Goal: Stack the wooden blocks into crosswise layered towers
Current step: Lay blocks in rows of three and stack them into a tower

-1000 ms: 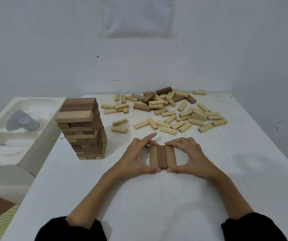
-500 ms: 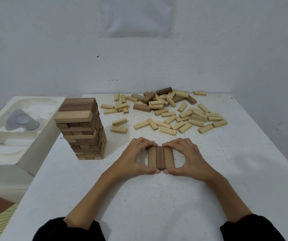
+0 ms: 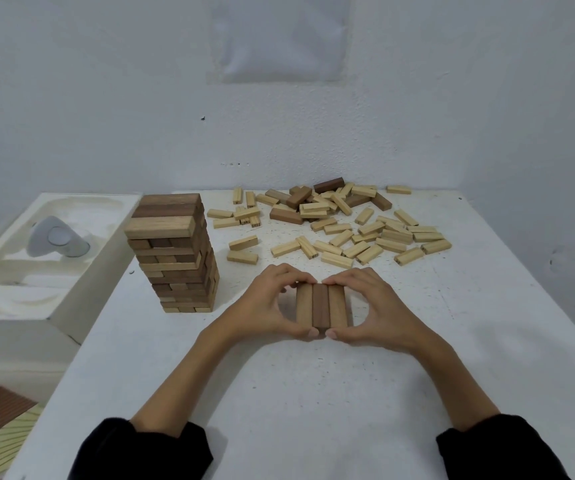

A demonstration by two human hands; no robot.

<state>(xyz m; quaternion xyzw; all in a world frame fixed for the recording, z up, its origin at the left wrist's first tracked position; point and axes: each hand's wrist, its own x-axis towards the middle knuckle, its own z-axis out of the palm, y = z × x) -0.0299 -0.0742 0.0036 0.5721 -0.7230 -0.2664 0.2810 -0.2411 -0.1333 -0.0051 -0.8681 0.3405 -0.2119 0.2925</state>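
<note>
Wooden three-block row (image 3: 320,308) is lying mid-frame on the white surface (image 3: 314,410), left hand (image 3: 262,306) and right hand (image 3: 383,310) both gripping its ends

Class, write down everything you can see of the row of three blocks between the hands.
The row of three blocks lies flat on the white table, long sides touching: two pale wooden blocks flank a darker one. The left hand and right hand pinch it, fingers at far ends, thumbs at near ends.
</note>
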